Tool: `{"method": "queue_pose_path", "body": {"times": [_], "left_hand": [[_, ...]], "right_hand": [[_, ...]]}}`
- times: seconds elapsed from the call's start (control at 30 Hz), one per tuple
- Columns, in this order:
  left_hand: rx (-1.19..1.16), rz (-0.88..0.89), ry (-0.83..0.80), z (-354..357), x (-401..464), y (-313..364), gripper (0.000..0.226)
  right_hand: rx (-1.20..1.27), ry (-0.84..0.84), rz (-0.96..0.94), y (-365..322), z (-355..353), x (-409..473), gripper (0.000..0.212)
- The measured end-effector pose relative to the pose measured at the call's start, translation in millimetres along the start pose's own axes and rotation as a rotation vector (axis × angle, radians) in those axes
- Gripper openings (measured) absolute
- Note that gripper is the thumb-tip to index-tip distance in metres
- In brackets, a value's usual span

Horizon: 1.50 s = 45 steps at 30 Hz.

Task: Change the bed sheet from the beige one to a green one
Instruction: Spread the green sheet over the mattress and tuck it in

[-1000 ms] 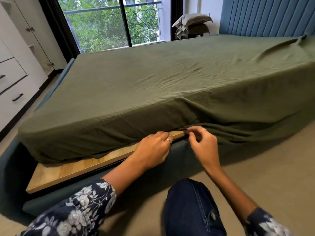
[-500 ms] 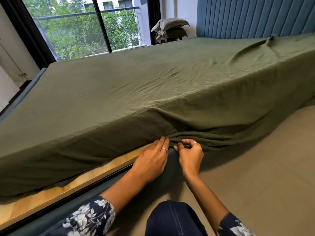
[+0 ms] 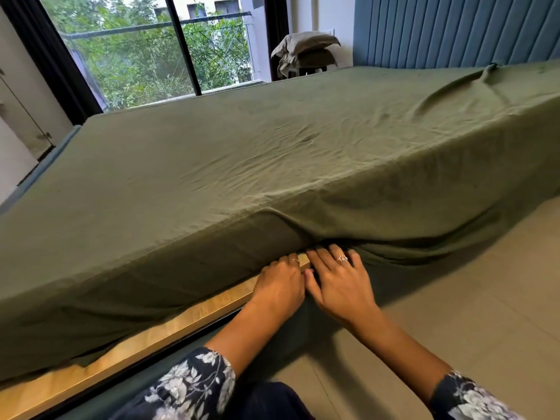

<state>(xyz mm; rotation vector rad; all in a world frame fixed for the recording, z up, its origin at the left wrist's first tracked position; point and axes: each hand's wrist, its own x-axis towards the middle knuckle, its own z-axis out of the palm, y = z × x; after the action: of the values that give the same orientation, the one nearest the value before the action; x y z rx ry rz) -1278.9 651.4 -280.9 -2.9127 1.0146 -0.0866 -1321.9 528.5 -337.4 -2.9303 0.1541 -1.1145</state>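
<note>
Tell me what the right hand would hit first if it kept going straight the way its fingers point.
Probably the sheet bunched at the mattress edge, where the right hand points; depth is unclear.

The green sheet (image 3: pixel 272 165) is spread over the whole top of the mattress, lightly creased, with one long raised fold near the far right corner. Along the near side it is drawn taut to the left of the middle, while to the right it hangs loose in bunched folds down to the floor (image 3: pixel 485 298).
</note>
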Motion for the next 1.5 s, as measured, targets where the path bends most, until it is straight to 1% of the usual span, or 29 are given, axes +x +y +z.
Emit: {"method": "queue_pose_path", "body": {"times": [0.07, 0.1, 0.17, 0.2, 0.3, 0.37, 0.4, 0.43, 0.47, 0.5, 0.53, 0.57, 0.6, 0.63, 0.67, 0.7, 0.77, 0.8, 0.83, 0.9, 0.97, 1.03, 1.13, 1.2, 1.27, 1.3, 1.37, 1.43, 1.5], "left_hand": [[-0.016, -0.080, -0.077, -2, 11, 7, 0.039], [-0.013, -0.096, -0.100, -3, 13, 9, 0.038], [-0.022, -0.104, -0.140, -6, 13, 11, 0.040], [-0.020, -0.107, -0.159, -5, 12, 12, 0.041], [0.114, -0.071, -0.205, -17, 2, 16, 0.044], [0.226, 0.033, -0.211, -33, -6, 25, 0.042], [0.259, 0.116, -0.178, -45, -10, 32, 0.039], [0.276, 0.201, -0.097, -58, -13, 37, 0.035], [0.287, 0.276, 0.003, -68, -14, 38, 0.033], [0.285, 0.351, 0.114, -76, -11, 38, 0.032], [0.273, 0.435, 0.218, -81, -7, 35, 0.030], [0.266, 0.519, 0.283, -84, 1, 31, 0.030], [0.285, 0.581, 0.330, -84, 12, 25, 0.034], [0.323, 0.617, 0.351, -86, 22, 20, 0.041], [0.372, 0.649, 0.366, -91, 33, 16, 0.049], [0.414, 0.655, 0.344, -97, 41, 13, 0.058], [0.470, 0.658, 0.303, -99, 56, 9, 0.076], [0.497, 0.631, 0.251, -97, 63, 6, 0.081], [0.530, 0.614, 0.215, -96, 69, 5, 0.083], [0.592, 0.616, 0.177, -91, 74, 5, 0.078], [0.630, 0.610, 0.146, -88, 76, 8, 0.071], [0.688, 0.606, 0.127, -83, 78, 16, 0.066], [0.759, 0.597, 0.126, -78, 82, 25, 0.067], [0.777, 0.586, 0.116, -78, 87, 31, 0.069], [0.787, 0.595, 0.107, -77, 91, 36, 0.070], [0.803, 0.597, 0.106, -77, 92, 38, 0.071], [0.824, 0.614, 0.109, -74, 94, 40, 0.073], [0.824, 0.637, 0.115, -73, 98, 40, 0.074], [0.801, 0.653, 0.101, -75, 98, 40, 0.075]], "right_hand": [[-0.039, -0.098, 0.068, -1, -3, 20, 0.041], [-0.051, -0.163, 0.096, -2, -5, 28, 0.046], [-0.029, -0.368, 0.150, -2, -13, 42, 0.057], [-0.001, -0.465, 0.163, -1, -18, 48, 0.059], [0.207, -0.657, 0.179, 9, -27, 52, 0.049], [0.509, -0.699, 0.218, 24, -32, 48, 0.049], [0.734, -0.646, 0.270, 31, -35, 44, 0.044], [0.983, -0.522, 0.356, 34, -41, 38, 0.035], [1.164, -0.350, 0.499, 36, -45, 33, 0.030], [1.274, -0.157, 0.649, 39, -46, 26, 0.028], [1.256, 0.011, 0.802, 39, -46, 19, 0.027], [1.160, 0.149, 0.939, 39, -40, 12, 0.023], [1.040, 0.225, 1.054, 39, -33, 6, 0.015], [0.985, 0.266, 1.150, 38, -27, 3, 0.006], [0.988, 0.269, 1.262, 36, -20, 2, 0.017], [1.058, 0.251, 1.350, 36, -11, 2, 0.033], [1.199, 0.248, 1.430, 39, -2, 9, 0.056], [1.243, 0.271, 1.445, 40, -1, 15, 0.060], [1.264, 0.290, 1.437, 42, 0, 21, 0.058], [1.149, 0.231, 1.374, 49, -2, 29, 0.050], [1.014, 0.092, 1.249, 50, -13, 33, 0.039], [0.915, -0.041, 1.111, 44, -25, 34, 0.035], [0.780, -0.125, 0.927, 34, -30, 26, 0.044], [0.612, -0.163, 0.862, 31, -30, 14, 0.052], [0.422, -0.167, 0.866, 31, -31, 3, 0.063], [0.382, -0.155, 0.881, 32, -30, 1, 0.068], [0.427, -0.161, 0.892, 30, -28, 5, 0.074], [0.423, -0.179, 0.872, 30, -25, 16, 0.074], [0.308, -0.191, 0.800, 31, -22, 22, 0.064]]}}
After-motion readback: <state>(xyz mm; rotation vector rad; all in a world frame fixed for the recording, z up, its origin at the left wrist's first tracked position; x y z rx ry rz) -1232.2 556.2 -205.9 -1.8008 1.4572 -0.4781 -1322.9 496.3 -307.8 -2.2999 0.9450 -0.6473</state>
